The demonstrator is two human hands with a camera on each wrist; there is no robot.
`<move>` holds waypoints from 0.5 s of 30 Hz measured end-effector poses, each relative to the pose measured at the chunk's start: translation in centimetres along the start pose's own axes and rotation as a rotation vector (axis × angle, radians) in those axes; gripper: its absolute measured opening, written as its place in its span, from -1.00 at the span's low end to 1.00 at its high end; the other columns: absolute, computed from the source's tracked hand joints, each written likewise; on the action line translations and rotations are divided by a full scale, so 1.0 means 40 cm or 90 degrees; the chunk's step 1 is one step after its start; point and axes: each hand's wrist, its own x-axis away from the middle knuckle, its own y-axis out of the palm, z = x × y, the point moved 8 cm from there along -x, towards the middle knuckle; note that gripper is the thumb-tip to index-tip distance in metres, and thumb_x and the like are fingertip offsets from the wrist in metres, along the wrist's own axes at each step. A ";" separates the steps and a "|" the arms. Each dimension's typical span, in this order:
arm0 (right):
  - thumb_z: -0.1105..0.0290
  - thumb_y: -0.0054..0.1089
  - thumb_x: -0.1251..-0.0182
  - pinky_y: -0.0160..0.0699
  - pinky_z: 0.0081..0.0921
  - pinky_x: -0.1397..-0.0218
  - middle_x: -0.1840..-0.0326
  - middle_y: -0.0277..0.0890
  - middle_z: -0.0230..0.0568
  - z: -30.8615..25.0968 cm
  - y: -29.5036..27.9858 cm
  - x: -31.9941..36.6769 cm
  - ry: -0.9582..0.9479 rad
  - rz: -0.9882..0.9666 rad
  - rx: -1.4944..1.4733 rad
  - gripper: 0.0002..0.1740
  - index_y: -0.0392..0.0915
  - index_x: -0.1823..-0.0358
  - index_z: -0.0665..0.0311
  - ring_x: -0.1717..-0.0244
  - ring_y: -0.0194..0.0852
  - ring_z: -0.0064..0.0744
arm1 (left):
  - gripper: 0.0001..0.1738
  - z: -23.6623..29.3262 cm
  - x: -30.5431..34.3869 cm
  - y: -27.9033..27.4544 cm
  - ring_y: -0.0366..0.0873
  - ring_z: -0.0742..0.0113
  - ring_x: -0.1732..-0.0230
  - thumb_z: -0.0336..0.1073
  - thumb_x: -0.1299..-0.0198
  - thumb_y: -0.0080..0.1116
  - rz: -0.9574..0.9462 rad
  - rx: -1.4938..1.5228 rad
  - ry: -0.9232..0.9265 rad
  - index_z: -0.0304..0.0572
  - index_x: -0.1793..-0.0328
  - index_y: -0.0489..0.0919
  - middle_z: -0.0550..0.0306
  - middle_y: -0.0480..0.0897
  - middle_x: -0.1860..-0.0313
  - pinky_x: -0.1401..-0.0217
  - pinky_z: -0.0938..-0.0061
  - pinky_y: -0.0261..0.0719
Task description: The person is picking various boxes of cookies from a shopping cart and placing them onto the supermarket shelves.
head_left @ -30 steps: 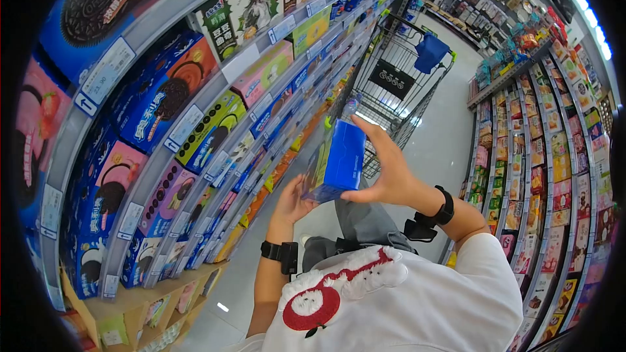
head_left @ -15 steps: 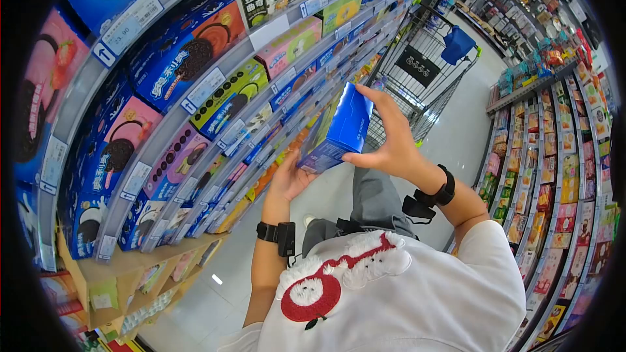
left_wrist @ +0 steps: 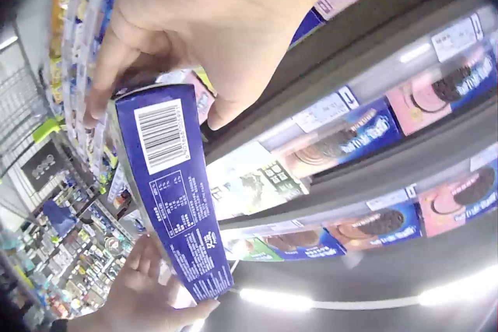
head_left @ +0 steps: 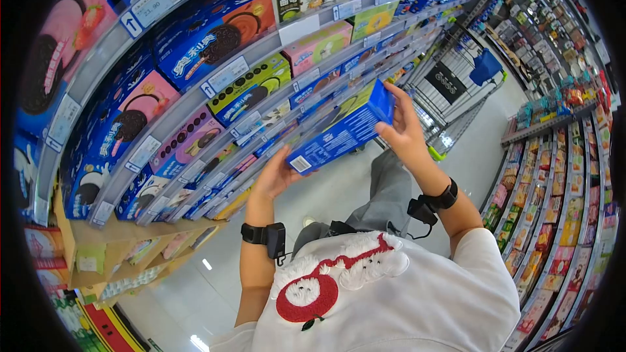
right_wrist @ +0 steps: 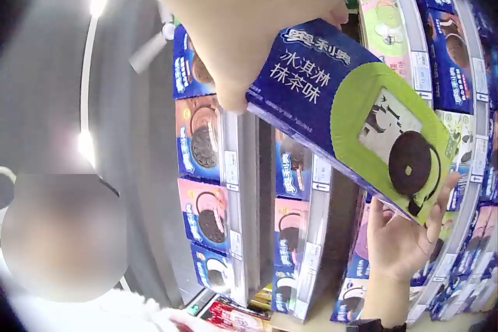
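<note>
Both hands hold a blue and green cookie box [head_left: 345,133], one hand near each end, in front of the shelves. My left hand [head_left: 272,176] grips the end by the barcode, with fingers and thumb on opposite sides in the left wrist view. At the other end my right hand [head_left: 405,129] grips the box between thumb and fingers. The long blue side with barcode and small print [left_wrist: 183,192] faces up toward the head. Visible in the right wrist view, the front [right_wrist: 342,94] shows white lettering and a dark sandwich cookie on green.
Shelves of cookie boxes [head_left: 215,45] with price tags run along the left. A shopping cart [head_left: 450,81] with a blue item over its rim stands ahead. More packed shelves [head_left: 554,202] line the right, and a wooden display stand [head_left: 111,254] is at lower left.
Both hands have turned the box: its narrow end faced up before, and now the long barcode side does. The head view has swung, so shelves and cart sit further right.
</note>
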 end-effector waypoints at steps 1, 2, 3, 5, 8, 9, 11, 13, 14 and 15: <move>0.33 0.33 -0.07 0.32 -0.40 -0.18 -0.18 0.28 -0.14 0.007 -0.010 -0.005 0.016 0.010 -0.011 -0.17 0.07 -0.34 0.28 -0.14 0.31 -0.39 | -0.36 0.020 0.011 0.003 0.59 -0.13 0.03 0.07 -0.37 -0.23 0.016 -0.028 0.008 -0.36 -0.32 0.25 -0.24 0.55 -0.03 -0.01 0.26 0.62; 0.34 0.29 -0.12 0.33 -0.41 -0.17 -0.17 0.29 -0.16 0.015 -0.020 -0.007 0.033 0.019 -0.023 -0.21 0.07 -0.34 0.27 -0.13 0.31 -0.42 | -0.39 0.037 0.020 0.005 0.60 -0.10 0.05 0.05 -0.38 -0.23 0.034 -0.056 0.015 -0.32 -0.31 0.27 -0.22 0.56 -0.02 -0.02 0.27 0.62; 0.34 0.24 -0.17 0.33 -0.42 -0.16 -0.16 0.29 -0.18 0.022 -0.028 -0.010 0.050 0.027 -0.035 -0.26 0.07 -0.33 0.26 -0.12 0.32 -0.45 | -0.39 0.053 0.028 0.008 0.63 -0.05 0.09 0.08 -0.38 -0.24 0.058 -0.086 0.031 -0.33 -0.24 0.35 -0.19 0.60 0.06 0.06 0.32 0.63; 0.30 0.18 -0.22 0.34 -0.47 -0.10 -0.15 0.30 -0.18 0.058 -0.039 -0.019 0.081 0.029 -0.080 -0.31 0.08 -0.32 0.25 -0.07 0.33 -0.48 | -0.39 0.086 0.051 0.022 0.64 0.00 0.11 0.10 -0.38 -0.26 0.087 -0.162 0.046 -0.32 -0.21 0.39 -0.17 0.62 0.09 0.07 0.35 0.63; 0.17 0.05 -0.31 0.34 -0.57 0.06 -0.05 0.38 -0.26 0.083 -0.047 -0.022 0.103 0.038 -0.083 -0.38 0.11 -0.32 0.23 0.05 0.34 -0.54 | -0.35 0.115 0.073 0.039 0.66 0.10 0.18 0.15 -0.38 -0.32 0.115 -0.244 0.048 -0.31 -0.16 0.44 -0.13 0.64 0.16 0.12 0.41 0.63; 0.15 0.03 -0.31 0.33 -0.58 0.09 -0.03 0.39 -0.28 0.094 -0.055 -0.025 0.117 0.039 -0.087 -0.39 0.12 -0.32 0.22 0.06 0.34 -0.55 | -0.34 0.124 0.073 0.045 0.66 0.11 0.19 0.16 -0.38 -0.33 0.120 -0.257 0.050 -0.32 -0.15 0.45 -0.12 0.64 0.16 0.13 0.42 0.63; 0.12 -0.01 -0.32 0.33 -0.57 0.13 0.04 0.42 -0.31 0.114 -0.069 -0.031 0.135 0.028 -0.086 -0.39 0.14 -0.33 0.20 0.10 0.35 -0.57 | -0.32 0.143 0.063 0.054 0.66 0.13 0.22 0.18 -0.38 -0.35 0.124 -0.293 0.058 -0.33 -0.13 0.46 -0.11 0.64 0.17 0.15 0.43 0.63; 0.13 0.00 -0.32 0.32 -0.58 0.14 0.03 0.42 -0.30 0.110 -0.072 -0.035 0.127 0.015 -0.092 -0.38 0.13 -0.34 0.20 0.12 0.35 -0.57 | -0.31 0.150 0.060 0.048 0.65 0.15 0.24 0.19 -0.38 -0.37 0.134 -0.334 0.061 -0.34 -0.10 0.47 -0.10 0.64 0.19 0.16 0.42 0.63; 0.14 0.00 -0.32 0.32 -0.58 0.15 0.02 0.42 -0.29 0.108 -0.068 -0.038 0.125 0.006 -0.096 -0.37 0.12 -0.35 0.20 0.13 0.35 -0.57 | -0.29 0.157 0.059 0.045 0.66 0.15 0.27 0.20 -0.37 -0.39 0.150 -0.335 0.077 -0.34 -0.08 0.47 -0.11 0.65 0.20 0.21 0.42 0.64; 0.17 0.01 -0.30 0.33 -0.58 0.12 -0.01 0.39 -0.26 0.104 -0.064 -0.039 0.125 -0.002 -0.096 -0.33 0.06 -0.39 0.20 0.11 0.35 -0.56 | -0.28 0.161 0.055 0.045 0.67 0.14 0.30 0.22 -0.37 -0.42 0.166 -0.335 0.093 -0.35 -0.06 0.48 -0.11 0.65 0.21 0.25 0.41 0.65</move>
